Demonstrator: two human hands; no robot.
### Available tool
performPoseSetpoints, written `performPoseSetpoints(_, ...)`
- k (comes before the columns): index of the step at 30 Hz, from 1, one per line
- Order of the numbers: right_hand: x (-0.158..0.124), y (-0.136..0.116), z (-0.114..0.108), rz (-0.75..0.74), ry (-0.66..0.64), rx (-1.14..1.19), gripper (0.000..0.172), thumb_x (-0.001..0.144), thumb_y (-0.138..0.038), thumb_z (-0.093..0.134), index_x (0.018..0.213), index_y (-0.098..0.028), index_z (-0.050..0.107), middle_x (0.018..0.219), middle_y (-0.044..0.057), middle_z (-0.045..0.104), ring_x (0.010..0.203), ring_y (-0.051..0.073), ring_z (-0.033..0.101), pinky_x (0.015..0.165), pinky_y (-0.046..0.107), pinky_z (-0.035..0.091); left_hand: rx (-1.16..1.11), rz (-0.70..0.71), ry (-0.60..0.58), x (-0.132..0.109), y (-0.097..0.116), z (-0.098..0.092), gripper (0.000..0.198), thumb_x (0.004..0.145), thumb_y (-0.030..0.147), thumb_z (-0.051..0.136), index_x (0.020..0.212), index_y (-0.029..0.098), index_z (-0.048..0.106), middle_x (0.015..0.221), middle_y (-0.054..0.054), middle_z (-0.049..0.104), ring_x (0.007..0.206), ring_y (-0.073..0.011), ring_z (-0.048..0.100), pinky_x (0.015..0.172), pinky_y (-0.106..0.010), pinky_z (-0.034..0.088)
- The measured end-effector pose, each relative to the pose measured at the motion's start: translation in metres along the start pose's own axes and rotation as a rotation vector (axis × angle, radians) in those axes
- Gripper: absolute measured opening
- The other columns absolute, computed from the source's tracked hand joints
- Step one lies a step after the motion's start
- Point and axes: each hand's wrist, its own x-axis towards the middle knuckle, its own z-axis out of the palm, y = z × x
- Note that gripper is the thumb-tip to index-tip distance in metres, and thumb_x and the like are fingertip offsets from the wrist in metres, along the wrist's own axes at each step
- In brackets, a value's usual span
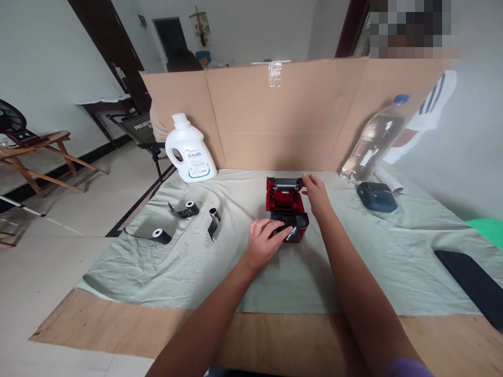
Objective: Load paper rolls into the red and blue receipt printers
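A small red and black device (302, 226) stands at the middle of the cloth, its lid (285, 184) raised at the back. My left hand (264, 241) rests on the device's front left part, fingers spread over the dark top. The thumb and fingertips of my right hand (315, 192) pinch the right end of the raised lid. To the left lie a black roll (161, 236), a second roll with a loose dark strip (191, 208) and a third curled strip (214, 220).
A white jug (190, 152) stands at the back left before a cardboard screen (275, 120). At the right are a clear bottle (375, 141), a dark rounded object (376, 197), a white tube (389, 179) and a black phone (471, 285).
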Motion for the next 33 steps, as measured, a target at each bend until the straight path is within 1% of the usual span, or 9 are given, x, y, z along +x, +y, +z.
performPoseSetpoints(2, -0.012, 0.009, -0.002, -0.014, 0.024, 0.024, 0.028, 0.078, -0.049, 0.053, 0.082, -0.022, 0.055, 0.088, 0.001, 0.063, 0.090, 0.018, 0.060, 0.080, 0.030, 0.049, 0.009, 0.009, 0.001, 0.000, 0.001, 0.001, 0.031, 0.096, 0.022, 0.056, 0.119, 0.037, 0.071, 0.110, -0.002, 0.071, 0.106, -0.0185, 0.055, 0.095, -0.034, 0.038)
performPoseSetpoints(4, -0.027, 0.021, -0.005, -0.021, 0.011, 0.031, 0.028, 0.075, -0.042, 0.054, 0.094, -0.022, 0.059, 0.103, 0.003, 0.066, 0.101, 0.020, 0.060, 0.086, 0.032, 0.049, 0.026, 0.020, 0.008, 0.000, 0.002, 0.002, 0.031, 0.096, 0.023, 0.057, 0.119, 0.037, 0.071, 0.109, -0.002, 0.072, 0.104, -0.0179, 0.056, 0.092, -0.034, 0.038)
performPoseSetpoints(8, -0.053, 0.049, -0.007, -0.014, -0.111, 0.083, 0.055, 0.078, -0.037, 0.047, 0.132, -0.024, 0.049, 0.136, 0.008, 0.059, 0.123, 0.023, 0.057, 0.098, 0.037, 0.049, 0.050, 0.018, 0.032, -0.002, 0.006, 0.003, 0.030, 0.096, 0.022, 0.056, 0.119, 0.036, 0.071, 0.108, -0.001, 0.074, 0.102, -0.0189, 0.056, 0.088, -0.035, 0.038)
performPoseSetpoints(11, -0.059, 0.060, -0.003, -0.018, -0.163, 0.130, 0.062, 0.082, -0.036, 0.040, 0.142, -0.022, 0.041, 0.144, 0.010, 0.055, 0.130, 0.023, 0.054, 0.104, 0.040, 0.046, 0.051, 0.002, 0.026, -0.003, 0.005, 0.003, 0.031, 0.096, 0.021, 0.057, 0.120, 0.036, 0.071, 0.109, -0.001, 0.074, 0.101, -0.0195, 0.056, 0.088, -0.036, 0.037)
performPoseSetpoints(19, -0.054, 0.065, -0.001, 0.055, -0.163, 0.385, 0.061, 0.077, -0.032, 0.052, 0.137, -0.022, 0.050, 0.146, 0.006, 0.054, 0.134, 0.025, 0.051, 0.114, 0.042, 0.038, 0.043, -0.008, 0.093, -0.001, 0.004, 0.002, 0.032, 0.092, 0.021, 0.062, 0.119, 0.037, 0.070, 0.116, -0.002, 0.071, 0.107, -0.0217, 0.056, 0.096, -0.038, 0.038)
performPoseSetpoints(23, -0.056, 0.065, 0.000, 0.115, -0.128, 0.487, 0.058, 0.073, -0.031, 0.057, 0.130, -0.026, 0.057, 0.138, 0.002, 0.062, 0.130, 0.027, 0.054, 0.113, 0.044, 0.040, 0.033, -0.157, -0.046, 0.003, -0.003, 0.003, 0.052, 0.090, 0.031, 0.060, 0.142, 0.025, 0.053, 0.141, -0.011, 0.056, 0.134, -0.0306, 0.045, 0.108, -0.045, 0.037)
performPoseSetpoints(25, -0.056, 0.063, 0.001, 0.124, -0.125, 0.497, 0.056, 0.072, -0.031, 0.058, 0.128, -0.027, 0.059, 0.135, 0.002, 0.064, 0.130, 0.027, 0.054, 0.112, 0.045, 0.040, -0.004, -0.215, -0.130, 0.005, -0.008, 0.003, 0.067, 0.088, 0.033, 0.059, 0.150, 0.018, 0.040, 0.146, -0.014, 0.052, 0.142, -0.0323, 0.038, 0.113, -0.047, 0.035)
performPoseSetpoints(27, -0.057, 0.062, 0.001, 0.117, -0.131, 0.487, 0.056, 0.072, -0.031, 0.058, 0.128, -0.027, 0.059, 0.135, 0.001, 0.064, 0.130, 0.027, 0.054, 0.112, 0.044, 0.041, -0.055, -0.246, -0.160, 0.007, -0.012, 0.004, 0.074, 0.084, 0.031, 0.062, 0.151, 0.016, 0.035, 0.145, -0.015, 0.053, 0.143, -0.0320, 0.039, 0.116, -0.047, 0.035)
performPoseSetpoints(33, -0.053, 0.062, -0.001, 0.121, -0.108, 0.396, 0.062, 0.069, -0.029, 0.056, 0.130, -0.026, 0.058, 0.138, 0.002, 0.062, 0.131, 0.027, 0.054, 0.111, 0.044, 0.043, -0.270, -0.340, -0.067, 0.012, -0.015, 0.006, 0.058, 0.073, 0.021, 0.067, 0.129, 0.021, 0.052, 0.128, -0.011, 0.062, 0.124, -0.0261, 0.058, 0.111, -0.042, 0.045)
